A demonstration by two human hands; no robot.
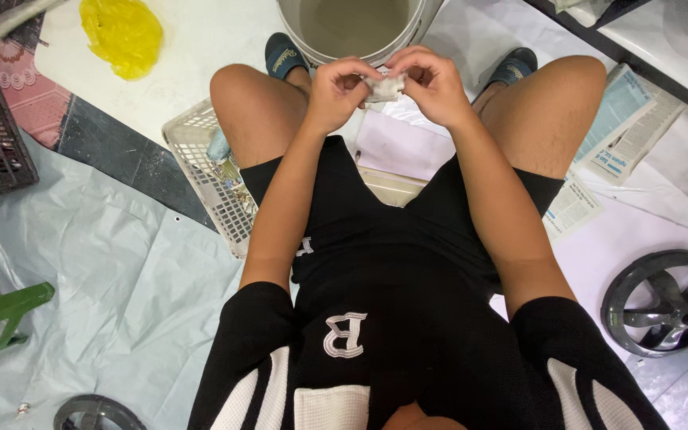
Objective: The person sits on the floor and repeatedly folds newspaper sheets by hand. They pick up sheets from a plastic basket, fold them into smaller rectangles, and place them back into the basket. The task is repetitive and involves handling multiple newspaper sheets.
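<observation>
Paper scrap (385, 84) pinched by both hands (342, 94) (433, 84) — over sheet-covered floor (113, 263), near bucket (352, 28)

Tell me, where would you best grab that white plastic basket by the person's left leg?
Probably the white basket's outer rim, at the corner pointing toward the grey tarp. That edge is bare, while the person's left thigh covers the opposite side. Come from the left and above; the mesh wall gives fingers purchase.

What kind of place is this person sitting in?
Probably a makeshift work area on a floor, not a tidy room. The floor is covered with plastic sheeting and newspaper, a large bucket stands between the feet, and both hands, left hand and right hand, pinch a small whitish scrap.
</observation>
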